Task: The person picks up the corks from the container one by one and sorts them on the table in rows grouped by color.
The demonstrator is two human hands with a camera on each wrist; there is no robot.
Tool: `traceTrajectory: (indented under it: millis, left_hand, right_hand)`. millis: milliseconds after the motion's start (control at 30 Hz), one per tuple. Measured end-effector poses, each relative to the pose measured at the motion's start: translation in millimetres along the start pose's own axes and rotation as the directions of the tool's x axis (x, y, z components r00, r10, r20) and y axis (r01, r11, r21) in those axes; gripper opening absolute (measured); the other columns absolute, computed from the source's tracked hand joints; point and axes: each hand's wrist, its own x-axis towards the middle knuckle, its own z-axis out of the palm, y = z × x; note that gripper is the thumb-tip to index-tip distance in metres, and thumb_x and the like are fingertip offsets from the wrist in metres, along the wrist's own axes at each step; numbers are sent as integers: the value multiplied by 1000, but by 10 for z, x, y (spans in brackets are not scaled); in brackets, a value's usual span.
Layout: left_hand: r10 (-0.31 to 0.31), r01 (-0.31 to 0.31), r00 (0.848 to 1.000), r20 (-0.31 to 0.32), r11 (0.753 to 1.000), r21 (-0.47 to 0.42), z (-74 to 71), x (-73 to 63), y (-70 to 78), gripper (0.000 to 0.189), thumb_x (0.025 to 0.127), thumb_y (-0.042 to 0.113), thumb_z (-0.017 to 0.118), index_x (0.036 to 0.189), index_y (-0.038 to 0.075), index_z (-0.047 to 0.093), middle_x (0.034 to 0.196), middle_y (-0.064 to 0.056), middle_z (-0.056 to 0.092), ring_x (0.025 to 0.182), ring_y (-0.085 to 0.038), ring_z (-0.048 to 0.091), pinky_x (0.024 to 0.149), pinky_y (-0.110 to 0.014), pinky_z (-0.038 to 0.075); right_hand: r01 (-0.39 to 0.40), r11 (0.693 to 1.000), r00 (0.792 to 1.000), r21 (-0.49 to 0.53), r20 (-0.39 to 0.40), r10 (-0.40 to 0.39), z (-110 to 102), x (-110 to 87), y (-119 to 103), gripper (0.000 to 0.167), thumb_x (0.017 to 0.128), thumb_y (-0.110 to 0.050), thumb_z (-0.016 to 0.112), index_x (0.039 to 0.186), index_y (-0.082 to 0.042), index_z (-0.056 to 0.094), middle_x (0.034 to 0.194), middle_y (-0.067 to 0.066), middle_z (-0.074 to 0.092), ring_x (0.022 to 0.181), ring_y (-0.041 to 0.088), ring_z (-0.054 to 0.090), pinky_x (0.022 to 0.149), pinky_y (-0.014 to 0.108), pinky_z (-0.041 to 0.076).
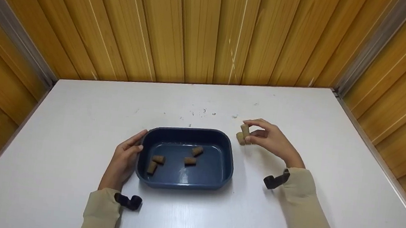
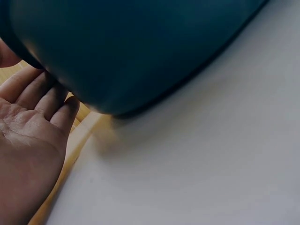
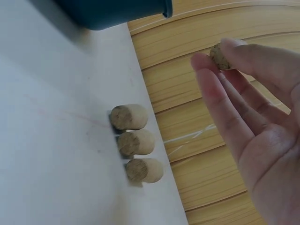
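A dark blue rectangular dish [image 1: 184, 186] sits on the white table with several brown corks in it, one cork [image 1: 190, 161] near its middle. My left hand [image 1: 121, 162] grips the dish's left side, thumb at the rim and fingers along the outer wall. In the left wrist view, that hand [image 2: 33, 122] has its fingertips partly hidden by the dish [image 2: 131, 51]. Right of the dish, my right hand [image 1: 270, 139] pinches a cork [image 1: 245, 129] between thumb and fingers, raised off the table. Three corks [image 3: 136, 143] lie in a row on the table below it in the right wrist view.
The white table [image 1: 93, 117] meets yellow wood-look panels [image 1: 196, 34] at the back and both sides. Small dark specks [image 1: 204, 111] mark the surface behind the dish. A black camera mount [image 1: 129, 201] is on the left wrist, another mount [image 1: 275, 180] on the right.
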Motion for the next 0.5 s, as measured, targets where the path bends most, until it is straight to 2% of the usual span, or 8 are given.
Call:
traceTrajectory:
  millis: [233, 500]
  left_hand:
    - [-14, 14, 1000, -5, 999, 36, 7, 1, 13, 53, 89, -8, 43, 142, -7, 39, 151, -17, 38, 130, -1, 47, 109, -15, 36]
    - [-13, 13, 1000, -10, 999, 51, -2, 13, 7, 52, 89, -8, 44, 142, -6, 41, 150, -16, 41, 130, -2, 47, 109, -17, 36]
  right_hand:
    - [-61, 997, 996, -44, -72, 58, -21, -66, 119, 52, 86, -10, 70, 134, 0, 53, 134, 19, 51, 96, 11, 64, 81, 16, 54]
    - [-115, 984, 988, -136, -115, 100, -68, -123, 242, 51, 86, -17, 71, 132, -2, 56, 130, 15, 55, 99, 20, 64, 79, 15, 53]
